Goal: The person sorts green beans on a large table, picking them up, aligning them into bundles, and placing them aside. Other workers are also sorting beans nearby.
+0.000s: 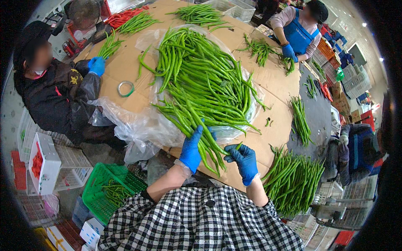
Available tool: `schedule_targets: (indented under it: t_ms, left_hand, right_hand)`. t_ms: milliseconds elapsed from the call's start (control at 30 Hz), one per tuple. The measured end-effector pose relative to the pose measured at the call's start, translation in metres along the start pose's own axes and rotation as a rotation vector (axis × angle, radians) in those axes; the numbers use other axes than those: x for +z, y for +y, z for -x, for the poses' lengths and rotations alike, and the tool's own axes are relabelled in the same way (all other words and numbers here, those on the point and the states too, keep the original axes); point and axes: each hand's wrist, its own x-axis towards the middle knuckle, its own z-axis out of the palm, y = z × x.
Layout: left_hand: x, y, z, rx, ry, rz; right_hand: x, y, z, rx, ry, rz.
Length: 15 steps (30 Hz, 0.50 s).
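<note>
My left hand (191,147), in a blue glove, grips a bunch of long green chili peppers (201,125) near the table's front edge. Several pepper ends hang below that grip. To its right, my right hand (244,160), also gloved in blue, pinches the end of one pepper from the bunch. A short green piece (239,145) pokes up above those fingers; how it is held is hard to tell. Just beyond both hands, a large heap of green chili peppers (204,75) lies on clear plastic sheeting (154,125) over the cardboard-covered table (125,103).
Neatly lined-up green peppers (292,182) lie at my right, with a smaller bunch (301,120) beyond. A tape roll (125,88) rests at left. Below stands a green basket (94,191). Co-workers handle peppers at left (59,84) and far right (296,31).
</note>
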Motion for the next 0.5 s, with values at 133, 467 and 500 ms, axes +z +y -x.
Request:
schedule_targets:
  t_ms: [133,467,500]
  left_hand:
    - [0.000,0.003,0.004,-0.018,0.028,-0.021]
    - [-0.015,0.033,-0.001,0.063,0.086,0.001]
    - [-0.016,0.030,-0.001,0.052,0.085,-0.010]
  right_hand:
    - [-0.004,0.015,-0.002,0.119,-0.137,-0.124]
    - [-0.036,-0.028,-0.115,-0.489,0.236,0.575]
    - [-0.040,-0.026,-0.135,-0.630,0.280,0.777]
